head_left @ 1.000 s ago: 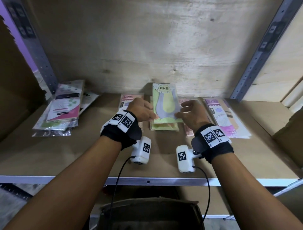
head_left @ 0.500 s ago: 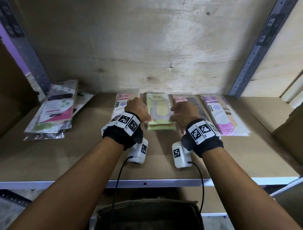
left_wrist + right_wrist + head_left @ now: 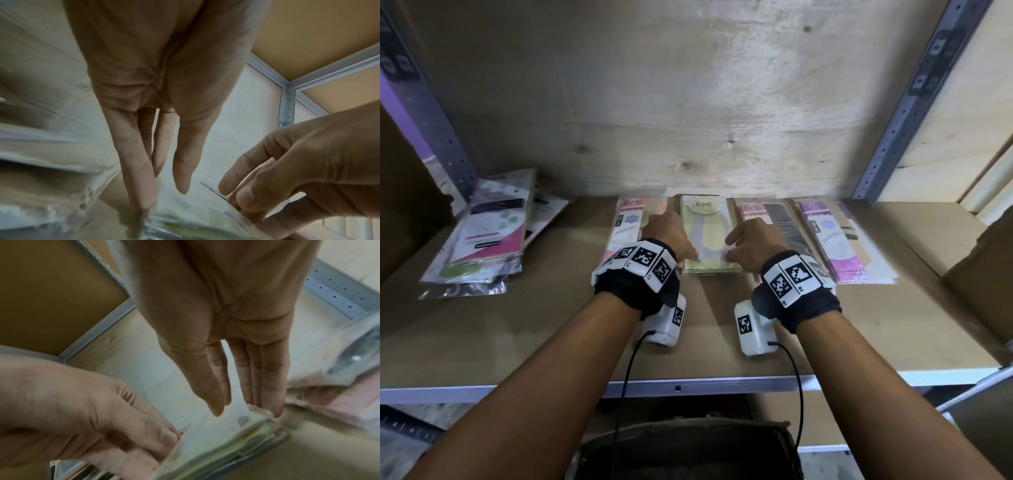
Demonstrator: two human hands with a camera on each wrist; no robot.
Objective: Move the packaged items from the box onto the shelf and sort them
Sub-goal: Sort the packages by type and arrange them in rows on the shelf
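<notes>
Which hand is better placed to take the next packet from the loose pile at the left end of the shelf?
Probably the left hand: it flanks the green stack on the side nearer the loose pile. The right hand would have to cross over the stack and the left arm.

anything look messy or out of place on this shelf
Yes: the pile at the left is untidy, its packets fanned at different angles and leaning toward the upright, unlike the four straight stacks at the back. Both hands, left and right, flank the green stack, which looks square. No damage shows.
</notes>
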